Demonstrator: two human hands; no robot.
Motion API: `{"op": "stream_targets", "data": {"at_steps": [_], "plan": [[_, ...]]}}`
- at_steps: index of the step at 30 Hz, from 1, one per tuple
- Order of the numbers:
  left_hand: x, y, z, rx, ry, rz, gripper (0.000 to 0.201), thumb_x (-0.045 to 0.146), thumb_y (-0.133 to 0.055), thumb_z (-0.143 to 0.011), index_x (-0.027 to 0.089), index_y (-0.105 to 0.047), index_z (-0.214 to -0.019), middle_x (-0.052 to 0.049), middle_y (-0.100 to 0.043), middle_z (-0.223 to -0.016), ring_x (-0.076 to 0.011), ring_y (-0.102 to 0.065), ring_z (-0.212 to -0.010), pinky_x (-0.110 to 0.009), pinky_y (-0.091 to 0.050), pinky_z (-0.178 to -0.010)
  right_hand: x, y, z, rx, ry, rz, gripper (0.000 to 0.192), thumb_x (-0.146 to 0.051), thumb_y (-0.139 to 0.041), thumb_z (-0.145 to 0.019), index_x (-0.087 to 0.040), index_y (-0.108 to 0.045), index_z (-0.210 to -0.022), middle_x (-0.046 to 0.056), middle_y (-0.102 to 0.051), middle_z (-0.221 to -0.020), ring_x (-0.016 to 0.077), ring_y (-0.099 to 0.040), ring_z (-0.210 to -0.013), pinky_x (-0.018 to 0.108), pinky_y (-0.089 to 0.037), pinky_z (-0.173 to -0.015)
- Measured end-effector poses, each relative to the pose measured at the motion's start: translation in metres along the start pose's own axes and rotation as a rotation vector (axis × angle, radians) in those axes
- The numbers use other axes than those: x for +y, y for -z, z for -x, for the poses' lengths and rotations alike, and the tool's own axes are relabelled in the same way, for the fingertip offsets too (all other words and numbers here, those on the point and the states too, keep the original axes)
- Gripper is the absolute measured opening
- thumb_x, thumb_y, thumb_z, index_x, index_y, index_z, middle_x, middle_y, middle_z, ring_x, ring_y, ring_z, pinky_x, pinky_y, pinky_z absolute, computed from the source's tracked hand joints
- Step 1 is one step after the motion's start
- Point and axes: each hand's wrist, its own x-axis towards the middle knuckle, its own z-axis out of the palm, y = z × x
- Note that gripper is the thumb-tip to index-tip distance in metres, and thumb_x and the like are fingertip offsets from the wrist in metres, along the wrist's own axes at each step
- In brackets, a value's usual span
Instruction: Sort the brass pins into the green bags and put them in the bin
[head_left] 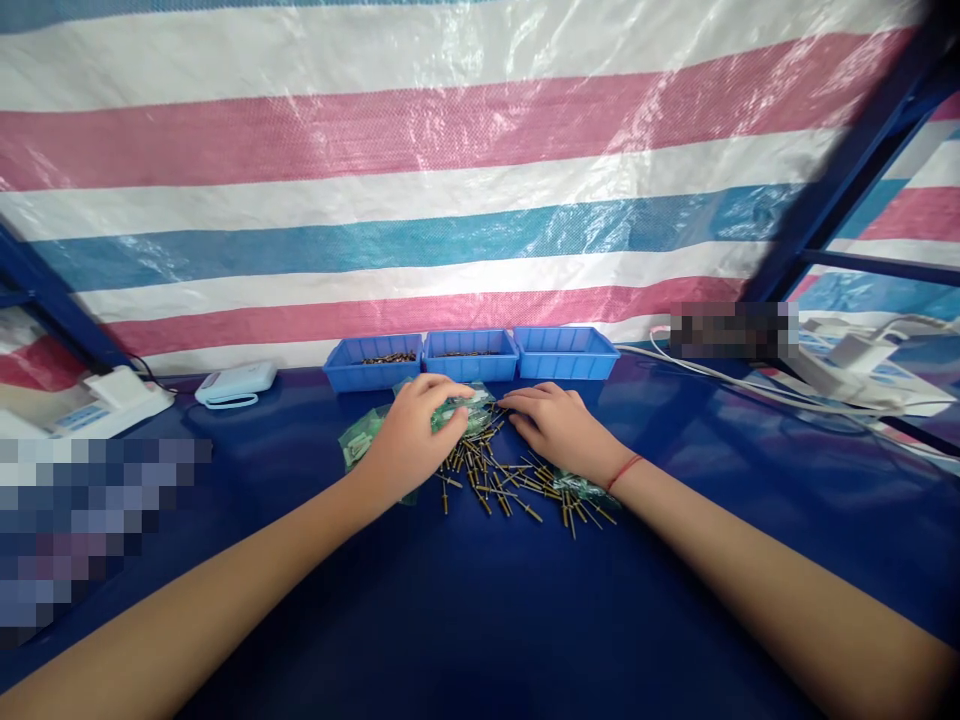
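A loose pile of brass-coloured blind rivets lies on the blue table, their thin stems pointing many ways. My left hand is over a crumpled green-tinted clear plastic bag at the pile's left; its thumb and fingers are curved and apart. At the upper right of the pile is my right hand, a red cord round its wrist. Its fingers reach left, open, with the tips by the rivets. More green plastic shows under the right wrist, among rivets.
Three blue bins stand behind my hands: the left bin and middle bin hold small copper-brown pieces, and the right bin shows no contents. A light-blue device lies left. Power strips and white cables lie right, near blue frame posts.
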Motion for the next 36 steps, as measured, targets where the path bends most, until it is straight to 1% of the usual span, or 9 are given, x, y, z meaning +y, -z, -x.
{"op": "stream_targets", "data": {"at_steps": [4, 9, 11, 15, 21, 26, 31, 34, 36], "plan": [[0.001, -0.003, 0.015, -0.019, -0.026, 0.036, 0.021, 0.019, -0.051, -0.088, 0.026, -0.066, -0.101, -0.004, -0.062, -0.108, -0.0224, -0.055, -0.108, -0.042, -0.042, -0.096, -0.003, 0.002, 0.000, 0.012, 0.017, 0.015, 0.019, -0.020, -0.049, -0.091, -0.021, -0.067, -0.097, 0.008, -0.068, -0.106, 0.0263, -0.055, -0.097, 0.039, -0.038, -0.079], [0.003, -0.002, 0.021, -0.023, -0.057, 0.041, 0.021, 0.016, -0.050, -0.088, 0.024, -0.067, -0.099, -0.004, -0.061, -0.106, -0.0212, -0.055, -0.107, -0.040, -0.042, -0.097, -0.004, 0.004, 0.001, -0.012, 0.070, 0.022, 0.018, -0.019, -0.047, -0.092, -0.019, -0.065, -0.091, 0.008, -0.066, -0.095, 0.0220, -0.054, -0.087, 0.035, -0.038, -0.077], [0.004, -0.001, 0.023, -0.021, -0.062, 0.044, 0.021, 0.016, -0.050, -0.088, 0.024, -0.067, -0.099, -0.004, -0.061, -0.106, -0.0204, -0.055, -0.107, -0.039, -0.042, -0.097, -0.004, 0.004, 0.001, -0.020, 0.092, 0.016, 0.018, -0.019, -0.047, -0.092, -0.018, -0.064, -0.091, 0.008, -0.066, -0.092, 0.0216, -0.054, -0.085, 0.036, -0.039, -0.077], [0.005, 0.000, 0.026, -0.027, -0.059, 0.052, 0.021, 0.016, -0.051, -0.088, 0.023, -0.067, -0.099, -0.004, -0.061, -0.105, -0.0201, -0.056, -0.106, -0.039, -0.042, -0.096, -0.004, 0.004, 0.002, -0.016, 0.129, -0.021, 0.019, -0.017, -0.048, -0.091, -0.017, -0.065, -0.100, 0.010, -0.065, -0.094, 0.0222, -0.055, -0.087, 0.037, -0.041, -0.079], [0.008, -0.001, 0.029, -0.050, -0.046, 0.071, 0.022, 0.014, -0.051, -0.087, 0.024, -0.067, -0.098, -0.004, -0.063, -0.103, -0.0215, -0.057, -0.105, -0.042, -0.043, -0.095, -0.004, 0.004, 0.005, -0.013, 0.142, -0.103, 0.016, -0.013, -0.049, -0.089, -0.017, -0.064, -0.090, 0.009, -0.064, -0.089, 0.0214, -0.056, -0.086, 0.035, -0.043, -0.078], [0.012, -0.002, 0.029, -0.058, -0.014, 0.077, 0.023, 0.012, -0.051, -0.086, 0.024, -0.068, -0.097, -0.004, -0.064, -0.103, -0.0216, -0.057, -0.105, -0.042, -0.043, -0.095, -0.006, 0.004, 0.008, -0.007, 0.135, -0.144, 0.014, -0.010, -0.050, -0.085, -0.017, -0.061, -0.086, 0.007, -0.062, -0.086, 0.0201, -0.055, -0.083, 0.034, -0.043, -0.078], [0.014, -0.003, 0.030, -0.068, -0.017, 0.086, 0.023, 0.012, -0.052, -0.086, 0.024, -0.069, -0.096, -0.004, -0.065, -0.102, -0.0214, -0.058, -0.103, -0.040, -0.044, -0.093, -0.008, 0.005, 0.008, -0.009, 0.110, -0.213, 0.013, -0.007, -0.052, -0.080, -0.018, -0.059, -0.083, 0.005, -0.062, -0.083, 0.0183, -0.056, -0.079, 0.032, -0.045, -0.073], [0.014, -0.003, 0.030, -0.075, -0.019, 0.095, 0.024, 0.012, -0.051, -0.086, 0.025, -0.069, -0.096, -0.003, -0.065, -0.102, -0.0213, -0.058, -0.101, -0.040, -0.045, -0.092, -0.008, 0.006, 0.009, -0.007, 0.073, -0.261, 0.013, -0.010, -0.053, -0.081, -0.018, -0.059, -0.089, 0.005, -0.064, -0.085, 0.0170, -0.059, -0.077, 0.030, -0.046, -0.071], [0.015, -0.003, 0.031, -0.079, -0.022, 0.103, 0.024, 0.012, -0.051, -0.087, 0.025, -0.069, -0.096, -0.003, -0.065, -0.101, -0.0210, -0.059, -0.100, -0.040, -0.045, -0.090, -0.008, 0.007, 0.010, -0.014, 0.027, -0.334, 0.013, -0.014, -0.055, -0.082, -0.018, -0.061, -0.092, 0.004, -0.066, -0.085, 0.0163, -0.060, -0.077, 0.030, -0.047, -0.070]]}}
